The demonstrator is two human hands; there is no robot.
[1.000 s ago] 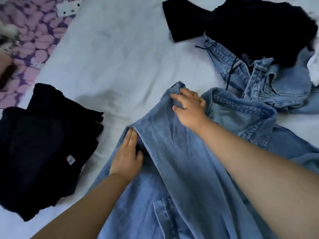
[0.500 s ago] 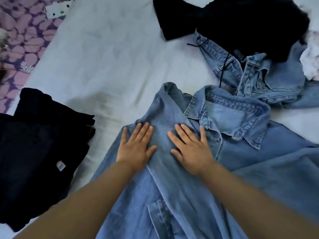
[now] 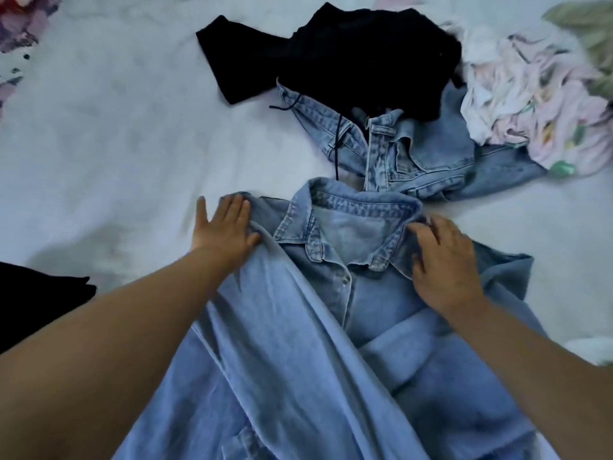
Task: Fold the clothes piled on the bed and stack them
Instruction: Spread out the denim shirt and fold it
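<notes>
Both hands, left (image 3: pixel 225 229) and right (image 3: pixel 444 263), flat, fingers straight, on unlabelled denim shirt (image 3: pixel 298 360)

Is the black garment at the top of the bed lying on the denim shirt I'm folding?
No: the black garment lies beyond the denim shirt, overlapping the denim jeans instead.

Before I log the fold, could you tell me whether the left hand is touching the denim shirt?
Touching: the head view shows the left hand flat on the denim shirt at its shoulder.
</notes>
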